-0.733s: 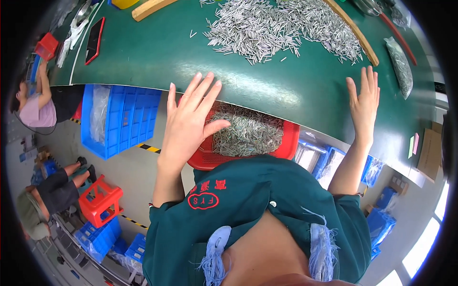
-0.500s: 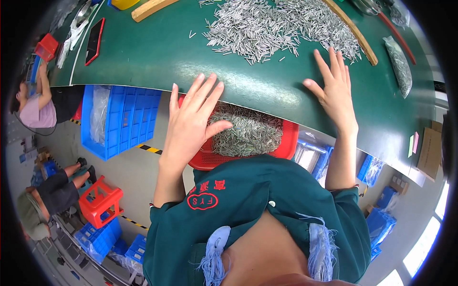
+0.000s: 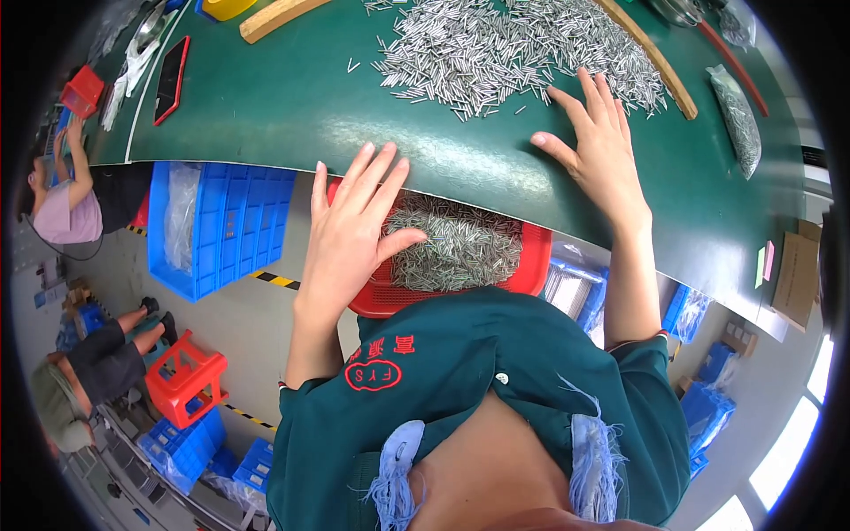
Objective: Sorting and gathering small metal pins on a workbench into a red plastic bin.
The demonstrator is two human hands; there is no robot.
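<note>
My left hand [image 3: 348,232]: centre-left of the frame, back of the hand up, fingers spread and thumb apart, grip open. It lies over the left side of a red perforated plastic basket [image 3: 536,261], fingertips at the table's near edge; whether they touch it I cannot tell.

My right hand [image 3: 602,159]: right of centre, grip likewise open, thumb out to the left, fingertips at the lower edge of the pile. Whether they press on pins I cannot tell.

Heap of short, thin, silver metal pins [image 3: 469,53]: top centre, strewn on a smooth dark green tabletop [image 3: 266,97]. One stray pin [image 3: 520,110] lies just below the heap; a few more lie apart to its left.

Second lot of slim metal pins [image 3: 456,243]: centre of the frame, inside the basket, which sits below the table edge and against my dark green shirt [image 3: 531,354].

Long pale wooden bar [image 3: 655,62]: upper right, slanting along the heap's right side.

Clear plastic bag of pins [image 3: 737,124]: upper right, lying on the tabletop.

Red-edged black phone [image 3: 172,81]: upper left.

Large blue plastic crate [image 3: 252,212]: left, below the table edge.
</note>
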